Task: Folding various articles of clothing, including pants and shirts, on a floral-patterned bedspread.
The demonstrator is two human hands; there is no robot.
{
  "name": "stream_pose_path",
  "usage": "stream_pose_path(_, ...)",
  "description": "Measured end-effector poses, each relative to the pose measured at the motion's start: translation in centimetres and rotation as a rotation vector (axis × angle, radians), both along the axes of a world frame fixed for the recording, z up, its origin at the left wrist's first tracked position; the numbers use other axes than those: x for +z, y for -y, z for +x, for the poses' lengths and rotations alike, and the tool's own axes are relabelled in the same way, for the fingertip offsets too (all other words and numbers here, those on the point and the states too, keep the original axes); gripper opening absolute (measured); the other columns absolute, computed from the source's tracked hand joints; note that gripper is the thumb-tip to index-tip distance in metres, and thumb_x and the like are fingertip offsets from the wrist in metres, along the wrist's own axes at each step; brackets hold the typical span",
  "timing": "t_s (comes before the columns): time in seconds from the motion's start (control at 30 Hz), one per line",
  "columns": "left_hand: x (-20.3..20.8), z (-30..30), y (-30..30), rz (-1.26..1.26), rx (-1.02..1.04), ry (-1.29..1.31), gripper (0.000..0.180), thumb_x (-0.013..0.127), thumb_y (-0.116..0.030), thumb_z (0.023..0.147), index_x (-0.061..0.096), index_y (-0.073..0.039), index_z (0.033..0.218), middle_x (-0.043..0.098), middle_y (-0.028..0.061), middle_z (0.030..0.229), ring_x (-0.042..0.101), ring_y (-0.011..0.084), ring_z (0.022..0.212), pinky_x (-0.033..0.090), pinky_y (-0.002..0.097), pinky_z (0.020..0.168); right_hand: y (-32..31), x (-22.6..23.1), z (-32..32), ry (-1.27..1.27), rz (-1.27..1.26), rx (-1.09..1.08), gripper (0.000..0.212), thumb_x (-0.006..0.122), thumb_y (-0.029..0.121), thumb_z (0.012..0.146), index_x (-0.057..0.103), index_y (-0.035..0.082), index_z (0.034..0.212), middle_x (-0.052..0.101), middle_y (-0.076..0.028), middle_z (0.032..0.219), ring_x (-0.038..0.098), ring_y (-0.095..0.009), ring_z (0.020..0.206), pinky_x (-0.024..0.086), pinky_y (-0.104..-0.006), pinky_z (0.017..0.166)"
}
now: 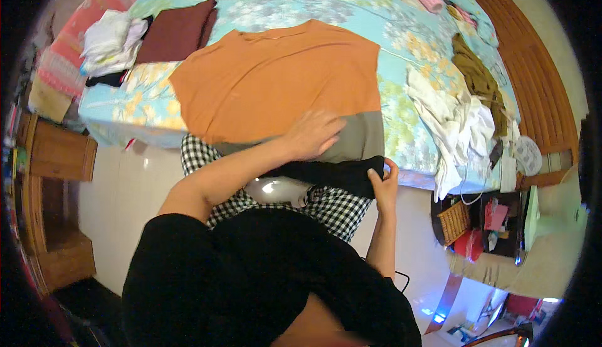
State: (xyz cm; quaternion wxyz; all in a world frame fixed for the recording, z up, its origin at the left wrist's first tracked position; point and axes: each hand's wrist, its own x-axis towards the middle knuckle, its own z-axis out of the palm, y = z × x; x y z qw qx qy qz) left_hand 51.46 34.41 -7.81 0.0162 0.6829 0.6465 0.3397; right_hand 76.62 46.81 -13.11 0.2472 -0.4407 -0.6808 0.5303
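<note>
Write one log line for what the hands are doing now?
left hand: flat on orange-grey-black garment | right hand: pinching its black hem | garment: spread on floral bed

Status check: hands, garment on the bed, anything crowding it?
Left hand flat on orange, grey and black colour-block top. Right hand pinching its black hem. Maroon folded cloth and white clothes heap lie alongside.

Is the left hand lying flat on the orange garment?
Yes, the left hand lies flat on the orange garment, near its grey band.
</note>
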Motion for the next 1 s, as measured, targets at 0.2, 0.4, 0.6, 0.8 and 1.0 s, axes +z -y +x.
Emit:
stream_pose_path(0.2,-5.2,0.4,15.3,-0.16,0.196,0.129,0.013,0.063,-0.017,0.075,0.057,-0.005,0.078,0.055,0.0111,0.084,0.055,0.0303,0.083,0.045,0.0394,0.07,1.5,-1.6,0.1,0.08,0.244,0.022,0.038,0.066,0.006,0.077,0.05,-0.003,0.111,0.061,-0.01,0.099,0.057,-0.015,0.086,0.045,-0.0281,0.079)
stream_pose_path(0.4,-15.3,0.0,20.1,-0.389,0.786,0.942,0.046,0.066,-0.018,0.075,0.05,0.001,0.114,0.058,0.0154,0.099,0.058,0.0272,0.089,0.047,0.0339,0.075,2.4,0.5,-0.3,-0.056,-0.131,0.026,0.032,0.063,0.004,0.078,0.054,-0.001,0.109,0.062,-0.009,0.097,0.058,-0.016,0.084,0.046,-0.0284,0.079)
stream_pose_path(0.6,-12.7,-2.0,16.2,-0.001,1.009,1.734,0.087,0.071,0.002,0.067,0.018,-0.003,0.136,0.037,0.0195,0.132,0.045,0.0328,0.113,0.044,0.044,0.089,3.4,3.0,0.7,-0.071,-0.265,-0.098,0.025,0.059,0.009,0.083,0.055,0.002,0.107,0.063,-0.006,0.092,0.061,-0.014,0.072,0.052,-0.0267,0.058)
stream_pose_path(0.8,-14.7,-3.2,15.7,-0.328,1.064,1.664,0.066,0.072,-0.003,0.067,0.039,0.001,0.124,0.051,0.0198,0.117,0.051,0.0309,0.103,0.045,0.0432,0.083,3.6,4.5,1.8,0.061,-0.128,-0.082,0.017,0.053,0.019,0.088,0.056,0.007,0.1,0.061,-0.001,0.081,0.053,-0.007,0.053,0.043,-0.0214,0.04)
stream_pose_path(1.0,-19.0,-3.0,16.9,-0.422,0.783,1.76,0.064,0.074,-0.01,0.067,0.042,0.008,0.119,0.054,0.0224,0.113,0.053,0.0324,0.1,0.044,0.0446,0.081,2.9,5.6,2.5,-0.066,-0.241,-0.07,0.017,0.047,0.018,0.09,0.055,0.008,0.102,0.056,0.0,0.074,0.049,-0.008,0.052,0.04,-0.0212,0.038)
